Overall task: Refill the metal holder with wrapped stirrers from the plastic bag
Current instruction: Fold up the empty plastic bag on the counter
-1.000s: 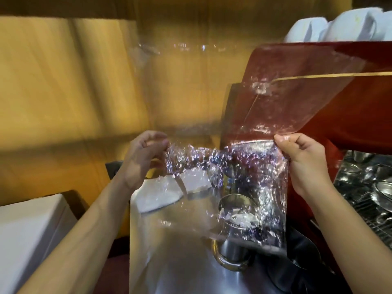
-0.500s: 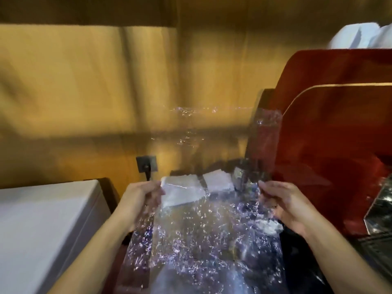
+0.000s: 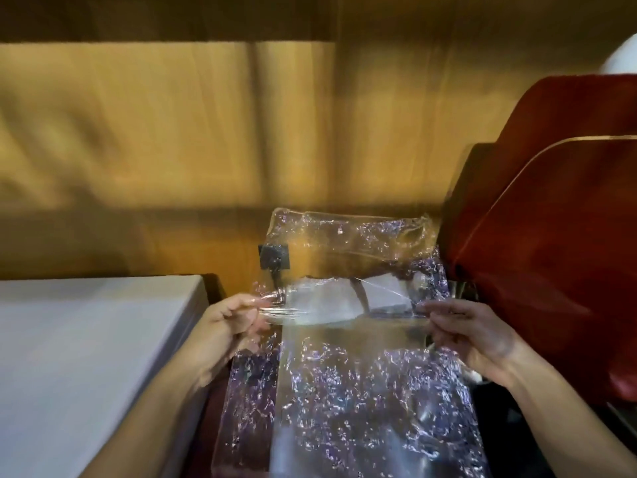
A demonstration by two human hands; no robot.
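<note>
Both hands well apart: left hand [image 3: 227,322] and right hand [image 3: 472,336] each pinch an edge of the plastic bag [image 3: 344,384], stretched over the counter; no stirrers visible inside; holder unseen; next, probably folding it away.

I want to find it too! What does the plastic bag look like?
Look left of the big red machine. Both hands, left hand and right hand, stretch the plastic bag between them. It is see-through, crinkly and sparkling, unlike the plain white surface beside it.
</note>
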